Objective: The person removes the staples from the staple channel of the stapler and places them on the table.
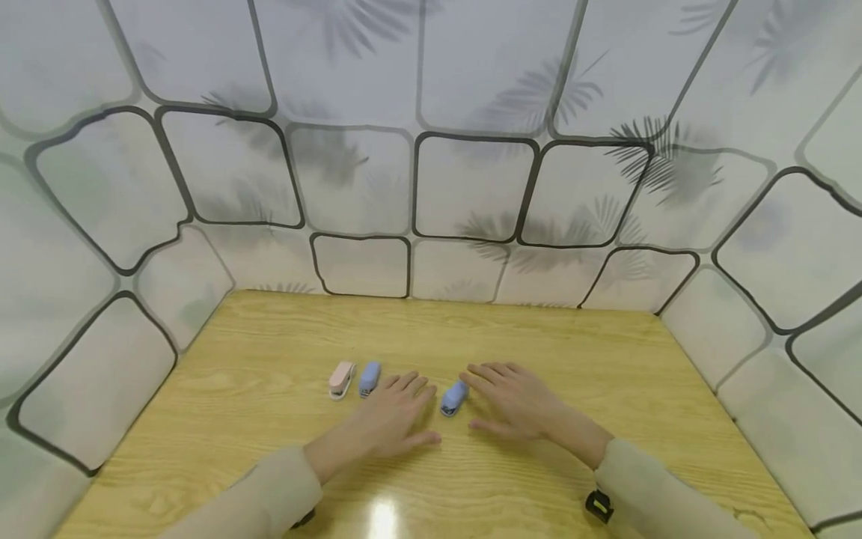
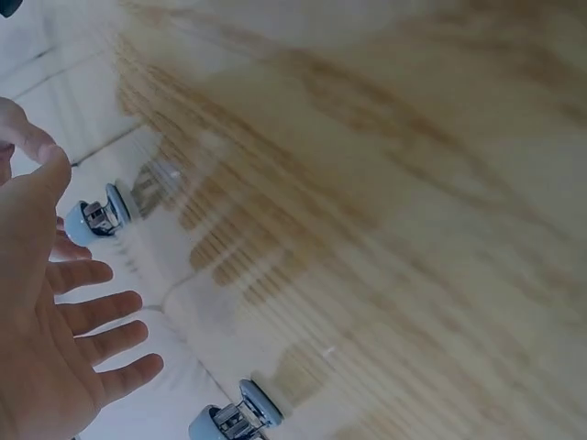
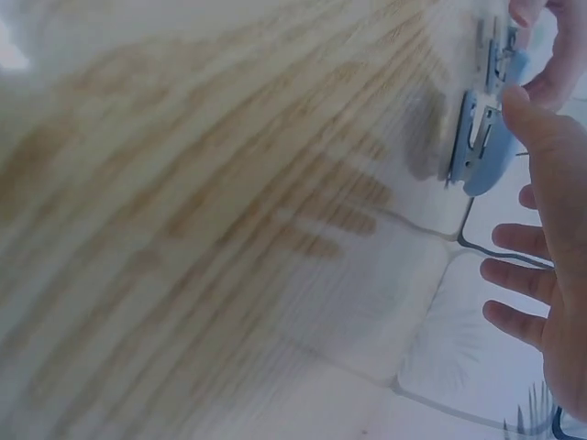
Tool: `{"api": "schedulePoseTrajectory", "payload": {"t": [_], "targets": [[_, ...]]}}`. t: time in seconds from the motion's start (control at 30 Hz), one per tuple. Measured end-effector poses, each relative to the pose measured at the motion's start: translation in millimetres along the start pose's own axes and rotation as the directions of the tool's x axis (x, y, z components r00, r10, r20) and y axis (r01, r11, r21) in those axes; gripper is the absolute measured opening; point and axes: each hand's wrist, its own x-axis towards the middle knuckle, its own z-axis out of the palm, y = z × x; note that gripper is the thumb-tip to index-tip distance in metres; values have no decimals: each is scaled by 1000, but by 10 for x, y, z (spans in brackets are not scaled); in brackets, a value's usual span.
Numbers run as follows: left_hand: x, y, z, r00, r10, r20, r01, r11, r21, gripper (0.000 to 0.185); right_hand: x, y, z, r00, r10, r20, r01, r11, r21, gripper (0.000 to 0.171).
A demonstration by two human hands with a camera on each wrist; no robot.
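Between my two hands a blue mini stapler lies on the wooden table, set at a slant. My left hand is to its left, palm down over the table with fingers spread and nothing held. To the right of the same stapler is my right hand, also spread, its index fingertip right at the stapler's far end in the head view. A second blue stapler lies just beyond my left fingers. Left of that one lies a pale pink stapler. Two blue staplers show in each wrist view.
The wooden table has a glossy top with a bright reflection near its front. Patterned fabric walls with dark outlined blocks and leaf prints enclose it at the back and both sides. A dark wrist device shows under the right sleeve.
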Motion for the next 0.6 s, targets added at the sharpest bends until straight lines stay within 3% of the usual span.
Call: {"api": "schedulePoseTrajectory", "payload": {"t": [0.3,0.6], "targets": [[159,69,54,997,-21,73,22,1000,-17,69,166,38,97,994,-15,111,8,998,67,67],[235,148,113,997,-51,51,51,999,-3,60,179,31,132,998,-61,32,58,996,72,51]]}}
